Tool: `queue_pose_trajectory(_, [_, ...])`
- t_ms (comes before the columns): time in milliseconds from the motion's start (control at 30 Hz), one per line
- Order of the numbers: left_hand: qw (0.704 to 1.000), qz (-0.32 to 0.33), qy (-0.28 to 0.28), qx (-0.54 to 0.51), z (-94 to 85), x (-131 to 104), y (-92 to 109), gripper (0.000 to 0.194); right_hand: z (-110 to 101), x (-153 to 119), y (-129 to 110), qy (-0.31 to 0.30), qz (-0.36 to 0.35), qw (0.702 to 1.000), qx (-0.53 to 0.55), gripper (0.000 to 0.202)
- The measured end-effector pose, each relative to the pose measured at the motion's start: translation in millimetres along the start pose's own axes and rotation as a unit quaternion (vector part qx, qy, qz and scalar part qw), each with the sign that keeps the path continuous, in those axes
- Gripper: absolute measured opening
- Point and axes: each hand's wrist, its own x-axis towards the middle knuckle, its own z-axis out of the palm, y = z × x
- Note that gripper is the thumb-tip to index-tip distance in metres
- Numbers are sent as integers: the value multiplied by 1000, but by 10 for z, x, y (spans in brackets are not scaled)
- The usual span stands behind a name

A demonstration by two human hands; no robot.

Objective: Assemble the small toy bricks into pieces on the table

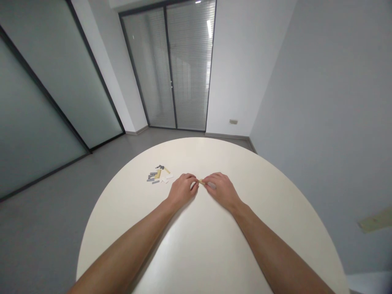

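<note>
Between my two hands is a small tan piece (201, 182), pinched at both ends by the fingertips. My left hand (184, 188) has its fingers closed on the left end, thumb below. On the right end, my right hand (223, 190) grips with thumb and fingers. Most of the piece is covered by fingers, so its full shape is hidden. Left of my left hand lies a loose group of small building-brick pieces: grey bars (156, 182), a tan block (158, 174), dark grey bits (160, 167) and white pieces (167, 178).
The round white table (199, 245) fills the lower middle, with both forearms resting over it. Behind it stand a glass door with blinds (190, 73) and a white wall (245, 61). Frosted glass panels (61, 69) run along the left, above the grey floor (101, 163).
</note>
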Motion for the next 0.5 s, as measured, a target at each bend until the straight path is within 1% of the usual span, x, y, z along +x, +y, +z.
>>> queue_pose_trajectory(267, [1000,15,-5,10,0,-4,4,23,-6,-14,-24,3,18,1000,6,17])
queue_pose_trajectory(400, [1000,15,-8,10,0,-4,2,22,10,-33,5,11,46,999,2,19])
queue_pose_trajectory(500, [1000,16,-10,9,5,-8,-6,23,16,-50,48,17,76,997,-27,20])
